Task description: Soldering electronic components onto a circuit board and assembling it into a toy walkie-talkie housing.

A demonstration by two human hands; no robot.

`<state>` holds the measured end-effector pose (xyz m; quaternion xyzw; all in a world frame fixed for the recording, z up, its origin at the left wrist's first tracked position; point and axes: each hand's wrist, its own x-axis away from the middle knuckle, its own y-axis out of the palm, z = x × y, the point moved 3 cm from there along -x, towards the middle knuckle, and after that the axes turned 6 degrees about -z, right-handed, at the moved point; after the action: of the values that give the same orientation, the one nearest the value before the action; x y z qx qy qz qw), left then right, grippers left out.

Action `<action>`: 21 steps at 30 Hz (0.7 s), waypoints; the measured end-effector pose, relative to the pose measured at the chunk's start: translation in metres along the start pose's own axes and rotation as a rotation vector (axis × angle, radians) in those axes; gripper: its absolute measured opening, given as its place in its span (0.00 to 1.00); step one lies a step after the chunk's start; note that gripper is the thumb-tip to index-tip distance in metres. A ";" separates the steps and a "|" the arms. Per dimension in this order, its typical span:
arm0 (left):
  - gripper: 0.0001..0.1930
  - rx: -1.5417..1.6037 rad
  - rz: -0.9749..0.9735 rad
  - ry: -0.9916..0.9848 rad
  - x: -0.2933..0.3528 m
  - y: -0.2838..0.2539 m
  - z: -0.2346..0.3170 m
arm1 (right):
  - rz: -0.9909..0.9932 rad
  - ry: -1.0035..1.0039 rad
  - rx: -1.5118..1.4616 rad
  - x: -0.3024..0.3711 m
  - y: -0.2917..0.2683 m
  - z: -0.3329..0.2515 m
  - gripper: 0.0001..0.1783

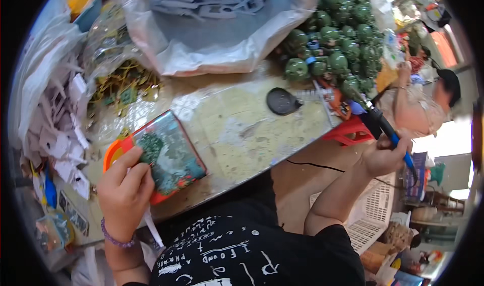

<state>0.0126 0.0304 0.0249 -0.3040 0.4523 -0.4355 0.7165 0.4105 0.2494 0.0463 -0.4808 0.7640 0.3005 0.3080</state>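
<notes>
In the head view, the left hand (126, 185) is holding a curled grip on the red-edged case (176, 155), probably steadying it at the bench (242, 145); the right hand (385, 157) is gripping a blue-handled tool (390, 132), seemingly pointing it outward. Green balls (343, 39) and a white sack (201, 67) are crowding the far side.

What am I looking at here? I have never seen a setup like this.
There is no machine: these are a person's own bare hands. The single picture comes from a wide fisheye camera worn on the head, looking down, so straight edges bend. The right hand holds a blue-and-black tool. The left hand is at the edge of a flat red-edged box; whether it grips anything is hard to tell. On and around the worktable are a black round piece, yellow wires, green rounded parts, white plastic parts and a white-lined container of pale pieces.
</notes>
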 end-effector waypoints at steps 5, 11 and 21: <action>0.07 -0.060 -0.057 0.048 0.005 -0.004 -0.005 | -0.140 0.351 -0.025 -0.047 -0.005 0.037 0.11; 0.06 -0.060 -0.038 0.041 0.007 -0.002 -0.007 | -0.548 0.553 0.306 -0.010 0.054 0.093 0.09; 0.07 -0.011 -0.037 0.053 0.008 -0.005 -0.010 | -0.360 0.287 -0.211 0.125 0.117 0.023 0.12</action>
<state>0.0038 0.0208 0.0220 -0.3046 0.4679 -0.4540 0.6944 0.2634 0.2405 -0.0439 -0.6763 0.6664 0.2477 0.1927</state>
